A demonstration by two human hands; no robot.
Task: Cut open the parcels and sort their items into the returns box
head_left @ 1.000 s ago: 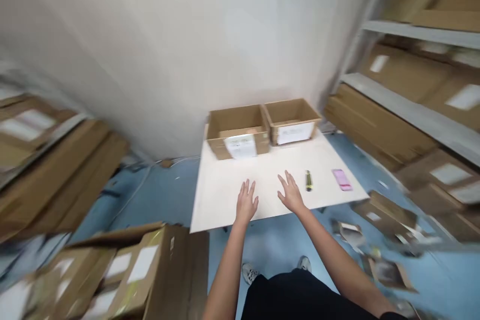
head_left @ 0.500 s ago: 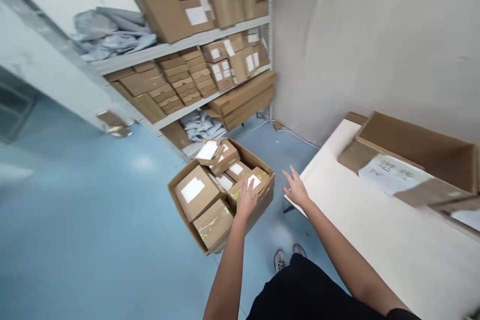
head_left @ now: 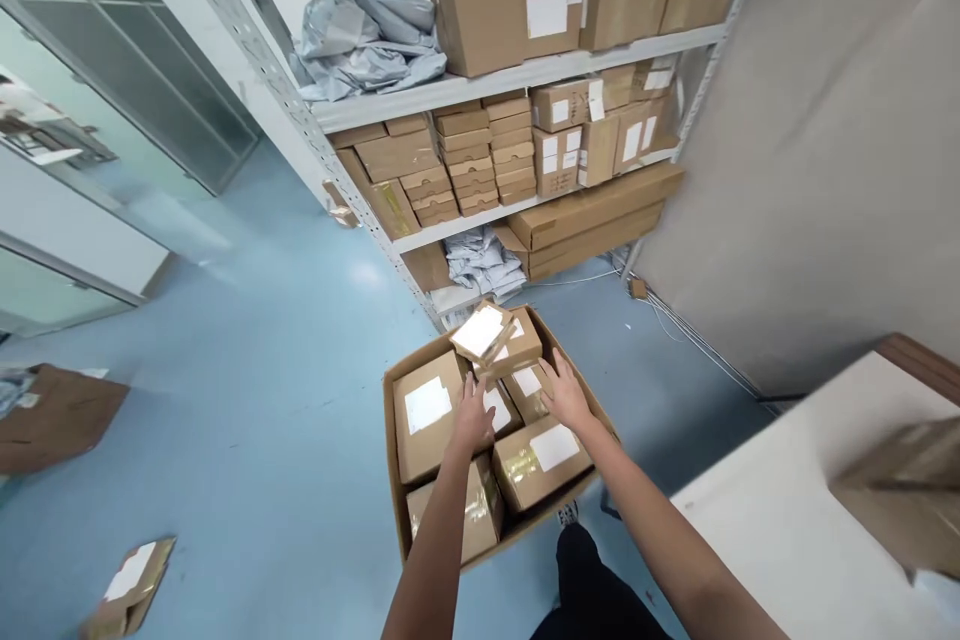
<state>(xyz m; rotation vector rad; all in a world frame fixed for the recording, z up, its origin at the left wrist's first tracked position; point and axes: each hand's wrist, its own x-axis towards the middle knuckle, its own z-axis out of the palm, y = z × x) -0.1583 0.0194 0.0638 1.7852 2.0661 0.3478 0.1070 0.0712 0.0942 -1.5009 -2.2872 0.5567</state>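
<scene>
A large open cardboard box (head_left: 391, 440) full of smaller taped parcels stands in front of me. Over its middle, my left hand (head_left: 472, 415) is open, fingers pointing away from me, near a parcel with a white label (head_left: 431, 407). My right hand (head_left: 566, 395) is also open, its fingers spread above a small labelled parcel (head_left: 529, 385) on the right side. Between and beyond the hands, a flat parcel (head_left: 480, 332) lies tilted on top of another one. Whether either hand touches a parcel I cannot tell. A taped parcel (head_left: 540, 460) sits nearest on the right.
Metal shelving (head_left: 525, 75) stacked with cartons and grey plastic bags (head_left: 367, 40) rises behind the box. A white table (head_left: 795, 490) with a carton is at right. On the floor at left lie a brown box (head_left: 60, 420) and a small parcel (head_left: 131, 580).
My view has swung left and come nearer the box. My left hand has shifted off the right-hand parcel toward the middle; my right hand has moved from beside the table to over the box.
</scene>
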